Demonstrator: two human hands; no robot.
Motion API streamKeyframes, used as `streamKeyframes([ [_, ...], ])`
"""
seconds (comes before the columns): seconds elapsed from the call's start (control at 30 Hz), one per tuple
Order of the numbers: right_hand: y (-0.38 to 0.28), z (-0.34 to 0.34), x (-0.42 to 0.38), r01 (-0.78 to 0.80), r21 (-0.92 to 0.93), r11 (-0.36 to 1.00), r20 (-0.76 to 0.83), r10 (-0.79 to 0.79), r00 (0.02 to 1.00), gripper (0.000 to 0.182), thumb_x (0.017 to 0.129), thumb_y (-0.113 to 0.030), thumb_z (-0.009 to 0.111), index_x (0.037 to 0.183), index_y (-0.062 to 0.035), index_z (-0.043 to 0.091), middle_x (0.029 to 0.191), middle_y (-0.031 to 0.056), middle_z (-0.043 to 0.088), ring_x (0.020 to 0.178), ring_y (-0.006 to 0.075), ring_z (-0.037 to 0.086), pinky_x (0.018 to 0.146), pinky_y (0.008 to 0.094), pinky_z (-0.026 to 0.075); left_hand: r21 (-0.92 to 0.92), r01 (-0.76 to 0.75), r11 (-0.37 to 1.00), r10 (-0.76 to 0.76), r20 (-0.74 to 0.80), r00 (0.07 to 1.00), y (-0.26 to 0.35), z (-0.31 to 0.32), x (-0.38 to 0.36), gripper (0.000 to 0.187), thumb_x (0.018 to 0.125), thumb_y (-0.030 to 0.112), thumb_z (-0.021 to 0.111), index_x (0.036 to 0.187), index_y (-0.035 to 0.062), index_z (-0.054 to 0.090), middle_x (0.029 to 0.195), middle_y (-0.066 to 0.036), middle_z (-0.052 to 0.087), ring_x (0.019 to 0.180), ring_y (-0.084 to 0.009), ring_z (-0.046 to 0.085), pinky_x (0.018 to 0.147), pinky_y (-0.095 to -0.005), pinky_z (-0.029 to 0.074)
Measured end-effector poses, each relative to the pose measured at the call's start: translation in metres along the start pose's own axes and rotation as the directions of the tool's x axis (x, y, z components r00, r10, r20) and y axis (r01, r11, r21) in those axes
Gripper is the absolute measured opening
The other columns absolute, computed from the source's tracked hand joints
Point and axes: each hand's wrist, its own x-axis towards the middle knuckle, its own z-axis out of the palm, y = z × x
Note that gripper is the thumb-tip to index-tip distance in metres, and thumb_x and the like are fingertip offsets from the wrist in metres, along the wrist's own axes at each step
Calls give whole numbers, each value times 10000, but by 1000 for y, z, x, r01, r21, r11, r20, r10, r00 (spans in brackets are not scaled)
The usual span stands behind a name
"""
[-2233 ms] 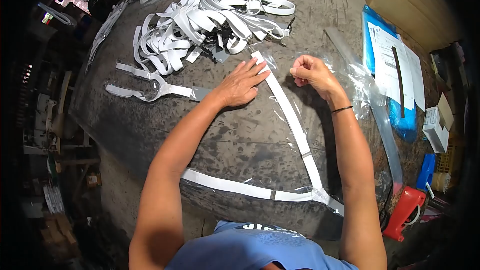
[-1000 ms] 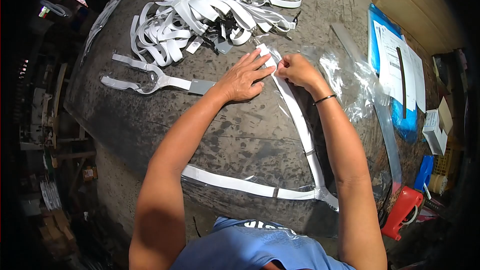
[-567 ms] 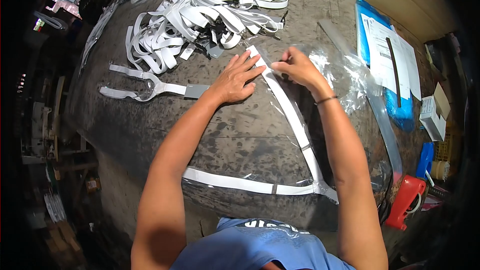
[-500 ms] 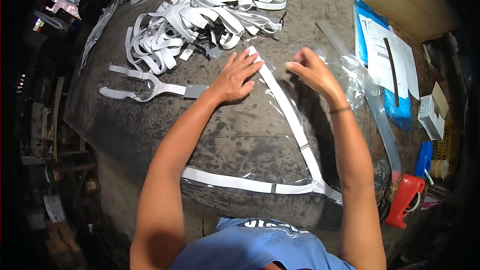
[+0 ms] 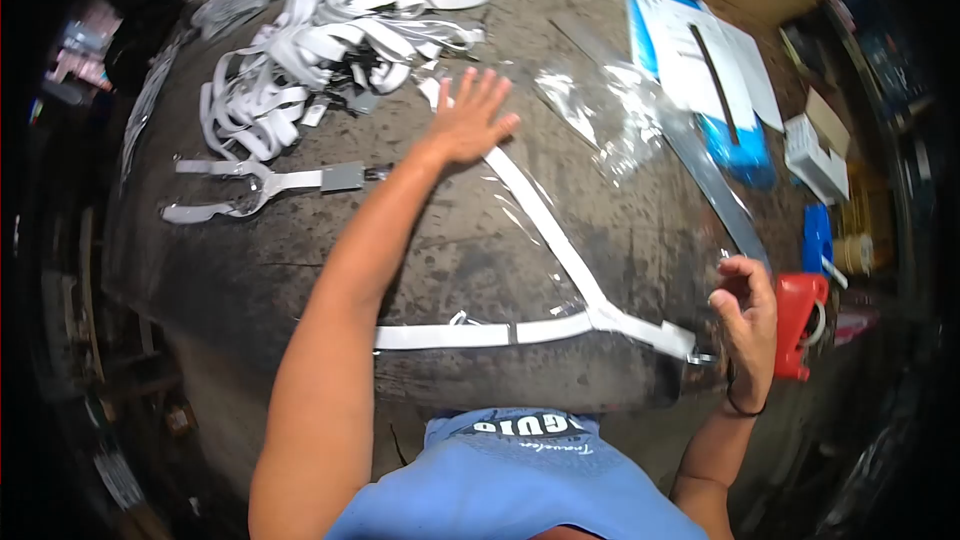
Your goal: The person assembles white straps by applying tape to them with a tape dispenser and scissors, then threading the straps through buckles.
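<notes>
A pair of white Y-shaped suspenders lies spread on the dark tabletop, with clear plastic along the straps. My left hand rests flat on its upper end, fingers spread. One strap runs left under my left forearm, and a short tail with a metal clip points right. My right hand is beside the red tape dispenser, fingers loosely bent and apart from the thumb, with nothing visible between them. Another pair of white suspenders with a grey card lies left of my left arm.
A tangled heap of white straps covers the far left. Clear plastic bags, papers on a blue packet, a small white box and a blue tool lie on the right.
My right hand has moved from near the upper strap end down and right to the red tape dispenser. My left hand stays on the strap, its fingers spread wider. The view has shifted.
</notes>
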Motion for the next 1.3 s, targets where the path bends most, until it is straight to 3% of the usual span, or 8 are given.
streamKeyframes([
  [0.17, 21, -44, -35, 93, -354, 930, -135, -150, 979, 207, 849, -72, 646, 1044, -7, 619, 954, 65, 585, 905, 170, 565, 816, 282, 445, -266, -132, 955, 19, -389, 921, 18, -25, -9, 704, 986, 567, 334, 1540, 156, 195, 1594, -178, 145, 1476, -372, 73, 1163, -526, 72],
  [0.33, 58, -47, -51, 138, -558, 818, -46, -197, 979, 147, 851, -83, 622, 976, -9, 645, 928, 139, 632, 902, 305, 594, 800, 370, 463, -360, -346, 866, 255, -277, 926, 75, -57, -81, 698, 965, 549, 438, 1481, 88, 348, 1561, -220, 221, 1459, -395, 147, 1171, -451, 146],
  [0.53, 92, 2, -65, 300, -624, 721, 141, -274, 951, 284, 792, -147, 690, 1049, -53, 614, 992, 119, 592, 988, 329, 533, 839, 421, 420, -398, -290, 870, 219, -214, 952, 107, -66, -166, 712, 910, 457, 598, 1472, 88, 364, 1552, -224, 238, 1447, -403, 191, 1159, -452, 202],
  [0.73, 101, 2, -53, 135, -728, 672, 230, 54, 972, 415, 705, -265, 771, 1004, -86, 546, 969, 124, 546, 983, 350, 519, 821, 446, 405, -347, -261, 901, 206, -188, 960, 130, -71, -200, 682, 872, 336, 674, 1455, 107, 403, 1562, -183, 249, 1447, -382, 213, 1156, -449, 222],
  [0.9, 90, 3, -52, 359, -750, 556, 282, -223, 933, 311, 749, -186, 725, 957, -84, 518, 923, 111, 548, 888, 337, 562, 742, 439, 447, -317, -348, 882, 285, -228, 931, 140, -70, -207, 610, 862, 314, 694, 1394, 96, 487, 1522, -193, 325, 1417, -390, 282, 1133, -445, 281],
  [1.1, -9, -8, -39, 550, -819, 161, 352, -616, 705, 147, 782, -45, 600, 898, -101, 530, 765, 66, 548, 760, 279, 604, 655, 411, 488, -121, -581, 805, 473, -461, 751, 185, -81, -171, 550, 832, 370, 721, 1287, 96, 576, 1386, -189, 489, 1302, -381, 440, 1066, -449, 381],
  [1.2, -70, -16, -38, 569, -821, -35, 396, -753, 526, 137, 791, -53, 591, 918, -99, 567, 811, 53, 595, 786, 248, 619, 714, 376, 494, -298, -652, 697, 526, -405, 747, 203, -96, -140, 436, 824, 402, 716, 1115, 84, 650, 1171, -172, 620, 1126, -339, 577, 927, -439, 475],
  [1.3, -131, -36, -37, 522, -839, -157, 391, -841, 375, 112, 805, -82, 606, 914, -90, 580, 865, 67, 605, 821, 252, 611, 731, 372, 488, -176, -517, 838, 456, -298, 839, 221, -141, -136, 362, 827, 422, 701, 937, 79, 658, 904, -135, 665, 896, -312, 646, 766, -432, 504],
])
